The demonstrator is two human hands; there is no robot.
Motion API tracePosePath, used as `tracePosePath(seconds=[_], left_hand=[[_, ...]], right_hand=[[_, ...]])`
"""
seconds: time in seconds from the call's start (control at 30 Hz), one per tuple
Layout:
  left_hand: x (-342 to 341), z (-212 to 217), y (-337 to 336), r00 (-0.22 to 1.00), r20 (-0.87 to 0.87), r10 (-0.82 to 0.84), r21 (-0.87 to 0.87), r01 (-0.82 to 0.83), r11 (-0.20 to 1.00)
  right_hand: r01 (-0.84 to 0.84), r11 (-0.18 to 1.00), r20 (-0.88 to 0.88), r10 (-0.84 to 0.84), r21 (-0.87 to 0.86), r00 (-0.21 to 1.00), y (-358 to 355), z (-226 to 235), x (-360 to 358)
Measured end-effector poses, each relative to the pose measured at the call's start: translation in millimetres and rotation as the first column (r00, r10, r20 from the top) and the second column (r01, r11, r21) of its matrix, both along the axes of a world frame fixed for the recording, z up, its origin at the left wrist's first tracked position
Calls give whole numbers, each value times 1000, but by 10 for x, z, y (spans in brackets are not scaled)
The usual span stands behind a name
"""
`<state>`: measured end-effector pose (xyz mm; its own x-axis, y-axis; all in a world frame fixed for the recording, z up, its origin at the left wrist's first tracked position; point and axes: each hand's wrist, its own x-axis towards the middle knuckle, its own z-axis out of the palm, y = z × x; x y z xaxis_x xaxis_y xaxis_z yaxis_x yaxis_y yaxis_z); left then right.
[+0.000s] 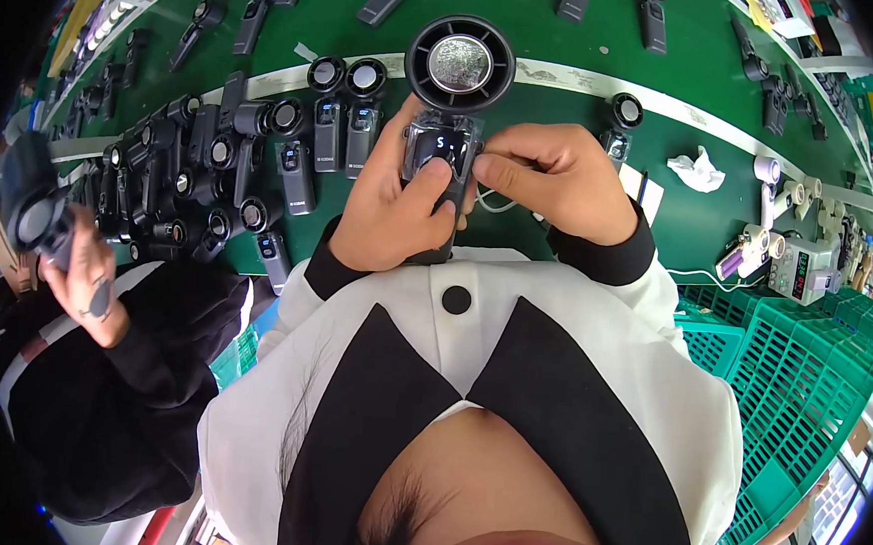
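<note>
My left hand (390, 210) is wrapped round a dark grey handheld fan (459, 64), held upright in front of my chest. The fan's round head has a silvery disc in its middle, and a display on the body is lit. My left thumb lies on the front, just below that display. At the fan's right side my right hand (572, 186) is closed in a pinch, its fingertips close to the body. A thin white cable (497, 208) loops out under those fingers; its end is hidden by them.
Many similar fans (295, 177) stand and lie on the green table (541, 29), mostly left. Right are a crumpled tissue (698, 171), pale fans (766, 173), a power supply with a red display (801, 270) and green crates (800, 375). A co-worker's hand (86, 276) lifts another fan at left.
</note>
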<state>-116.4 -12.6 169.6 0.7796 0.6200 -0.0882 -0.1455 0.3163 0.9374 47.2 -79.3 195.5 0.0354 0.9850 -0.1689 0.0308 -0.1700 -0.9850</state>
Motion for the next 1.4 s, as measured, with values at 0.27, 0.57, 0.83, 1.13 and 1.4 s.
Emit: tracePosePath(seconds=[0.27, 0.57, 0.83, 1.13, 1.4], left_hand=[[34, -120, 45, 996, 72, 51, 105, -58, 993], [87, -4, 166, 968, 248, 22, -131, 11, 991], [-204, 697, 57, 915, 388, 105, 416, -276, 867], [-423, 1009, 230, 517, 822, 239, 389, -816, 427], [-213, 835, -75, 507, 852, 134, 341, -729, 594]], right_hand=[[117, 993, -73, -116, 11, 991, -17, -171, -19], [227, 967, -159, -244, -117, 957, -45, -241, -3], [328, 943, 12, -328, -54, 945, -125, -478, 45], [324, 942, 67, -319, -86, 945, -208, -711, -84], [271, 953, 155, -250, -134, 956, -188, -782, -109]])
